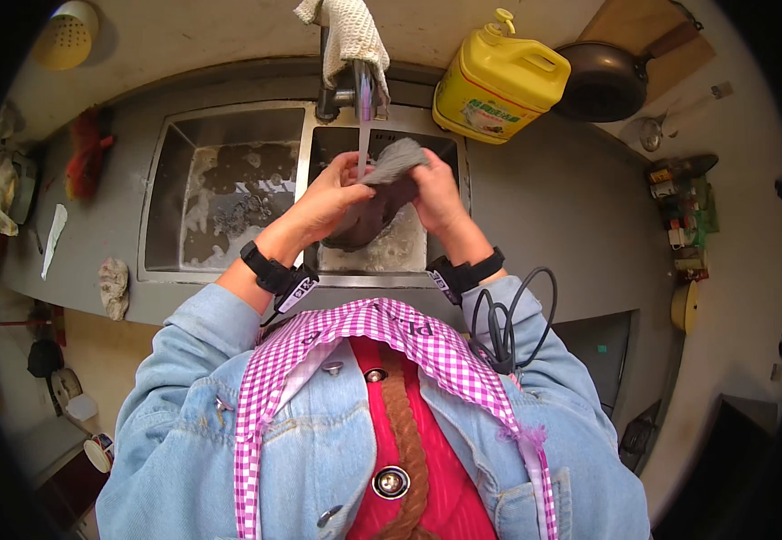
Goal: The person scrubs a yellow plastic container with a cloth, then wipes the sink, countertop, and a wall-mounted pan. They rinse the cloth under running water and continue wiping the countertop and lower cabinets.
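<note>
A wet fabric piece [398, 164], grey on top with a dark brown part hanging below, is held up over the right sink basin [404, 250]. My left hand [329, 192] pinches its left edge between thumb and fingers. At its upper right end, my right hand [437, 191] grips the grey part. Water runs from the tap [364, 91] in a thin stream beside my left fingers, onto or just behind the fabric. Whether the piece is a cloth or a footwear item cannot be told. Some cloudy water or foam lies in the right basin beneath it.
Foamy water fills the left basin [236, 202]. A knitted cloth [357, 40] drapes over the tap. Right of it stand a yellow detergent jug [499, 81] and a pan [600, 81]. A crumpled rag [114, 287] and a red bag [87, 155] lie on the left counter.
</note>
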Available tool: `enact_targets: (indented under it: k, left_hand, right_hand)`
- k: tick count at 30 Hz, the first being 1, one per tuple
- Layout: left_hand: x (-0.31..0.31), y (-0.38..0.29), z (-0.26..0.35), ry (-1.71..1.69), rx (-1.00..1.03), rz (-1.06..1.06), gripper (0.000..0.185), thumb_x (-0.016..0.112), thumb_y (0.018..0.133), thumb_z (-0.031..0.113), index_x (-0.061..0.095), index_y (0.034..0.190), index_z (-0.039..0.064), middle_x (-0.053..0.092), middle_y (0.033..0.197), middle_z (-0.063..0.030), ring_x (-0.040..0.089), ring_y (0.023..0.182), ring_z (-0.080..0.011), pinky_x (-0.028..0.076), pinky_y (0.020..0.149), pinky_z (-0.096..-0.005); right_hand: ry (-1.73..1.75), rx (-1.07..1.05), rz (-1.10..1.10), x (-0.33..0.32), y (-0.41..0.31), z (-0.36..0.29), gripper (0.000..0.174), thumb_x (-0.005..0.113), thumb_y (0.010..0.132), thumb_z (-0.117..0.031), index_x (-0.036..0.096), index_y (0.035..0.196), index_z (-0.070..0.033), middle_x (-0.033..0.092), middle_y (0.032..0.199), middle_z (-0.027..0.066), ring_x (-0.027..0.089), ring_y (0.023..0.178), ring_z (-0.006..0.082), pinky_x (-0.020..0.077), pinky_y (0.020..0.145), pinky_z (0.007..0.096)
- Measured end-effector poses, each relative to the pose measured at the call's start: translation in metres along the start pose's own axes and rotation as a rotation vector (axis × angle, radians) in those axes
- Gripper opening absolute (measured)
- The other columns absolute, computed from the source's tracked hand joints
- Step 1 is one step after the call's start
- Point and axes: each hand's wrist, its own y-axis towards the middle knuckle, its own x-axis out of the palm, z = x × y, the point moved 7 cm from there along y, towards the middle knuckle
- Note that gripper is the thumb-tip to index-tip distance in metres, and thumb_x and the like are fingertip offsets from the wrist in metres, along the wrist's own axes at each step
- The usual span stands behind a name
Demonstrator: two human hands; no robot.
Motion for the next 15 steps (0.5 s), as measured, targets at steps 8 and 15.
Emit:
enact_targets:
  k: [8,15]
  left_hand:
    - [-0.033,-0.036,-0.069,-0.287,-0.493,0.339,0.077,0.062,0.083,0.045,0.032,0.138,0.0,0.04,0.136,-0.02,0.037,0.129,-0.0326,0.03,0.099,-0.0645]
    - [0.008,0.008,-0.077,-0.84,-0.466,0.081,0.069,0.042,0.09,0.064,0.052,0.123,0.005,0.054,0.126,-0.0131,0.044,0.122,-0.0297,0.037,0.096,-0.0576]
  right_hand:
    - [0.415,-0.026,0.081,0.001,-0.009,-0.017,0.037,0.038,0.085,0.0,0.053,0.118,-0.004,0.06,0.113,0.0144,0.058,0.105,0.0274,0.0467,0.092,0.0423]
    - [0.497,0.181,0.134,0.024,-0.023,0.034,0.045,0.042,0.078,0.003,0.049,0.122,-0.005,0.058,0.112,0.0132,0.056,0.106,0.0289,0.0457,0.094,0.046]
